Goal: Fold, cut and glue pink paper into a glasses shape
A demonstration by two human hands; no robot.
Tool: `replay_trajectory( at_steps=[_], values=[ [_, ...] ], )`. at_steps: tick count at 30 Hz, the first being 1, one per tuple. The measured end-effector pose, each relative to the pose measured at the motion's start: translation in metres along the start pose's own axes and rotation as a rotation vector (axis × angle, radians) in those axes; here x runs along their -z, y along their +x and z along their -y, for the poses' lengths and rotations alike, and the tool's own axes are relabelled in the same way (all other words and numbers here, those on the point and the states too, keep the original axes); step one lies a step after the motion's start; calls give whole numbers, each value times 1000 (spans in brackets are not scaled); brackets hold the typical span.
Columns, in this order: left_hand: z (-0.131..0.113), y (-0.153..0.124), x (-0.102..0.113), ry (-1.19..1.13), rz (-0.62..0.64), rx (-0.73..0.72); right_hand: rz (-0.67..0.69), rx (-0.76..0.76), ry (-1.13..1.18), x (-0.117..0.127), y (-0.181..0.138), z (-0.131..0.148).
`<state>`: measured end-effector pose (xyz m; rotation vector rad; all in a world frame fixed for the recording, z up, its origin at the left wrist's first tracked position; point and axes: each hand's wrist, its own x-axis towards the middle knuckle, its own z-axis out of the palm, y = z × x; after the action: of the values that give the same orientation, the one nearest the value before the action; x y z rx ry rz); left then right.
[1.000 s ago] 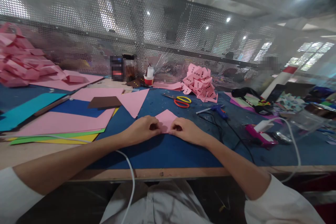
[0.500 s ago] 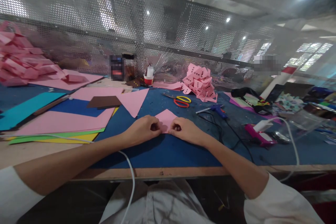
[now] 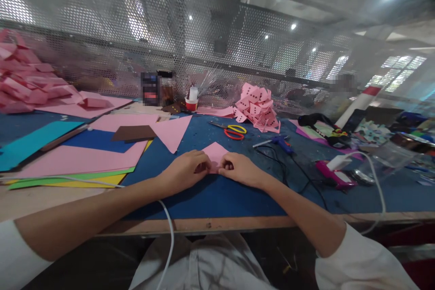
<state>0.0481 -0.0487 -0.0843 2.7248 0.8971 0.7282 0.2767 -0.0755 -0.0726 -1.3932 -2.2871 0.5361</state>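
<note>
A small sheet of pink paper (image 3: 215,150) lies on the blue tabletop in front of me, its pointed corner facing away. My left hand (image 3: 192,166) pinches its near left edge, fingers curled. On the near right edge, my right hand (image 3: 240,168) has thumb and fingertips closed together on the same paper. Fingers of both hands cover the lower corners, so any fold there is partly hidden. Beyond the paper rest scissors (image 3: 234,132) with red and yellow handles. To the right lies a blue glue gun (image 3: 281,143) with a black cord.
Coloured sheets (image 3: 84,158) and a brown piece (image 3: 133,133) lie at left. Pink paper heaps (image 3: 27,77) stand far left, and dotted pink pieces (image 3: 258,106) at the back. A paper cup (image 3: 191,104) stands near the mesh. A magenta power strip (image 3: 335,174) sits right.
The fingers of my left hand have shifted slightly right and inward along the paper's near edge. My right hand stays almost still, and the view has tilted a little.
</note>
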Motion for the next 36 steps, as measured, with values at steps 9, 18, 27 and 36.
replay_trajectory(
  at_steps=[9,18,27,36],
  values=[
    [3,-4,-1,160,73,-274,12,-15,-31,2,1,1],
    [2,-4,1,159,73,-278,73,-25,-8,15,-4,-3],
    [1,-5,2,162,92,-259,137,-50,7,27,-9,-13],
    [3,-4,1,139,102,-249,198,-71,10,39,-13,-22]
  ],
)
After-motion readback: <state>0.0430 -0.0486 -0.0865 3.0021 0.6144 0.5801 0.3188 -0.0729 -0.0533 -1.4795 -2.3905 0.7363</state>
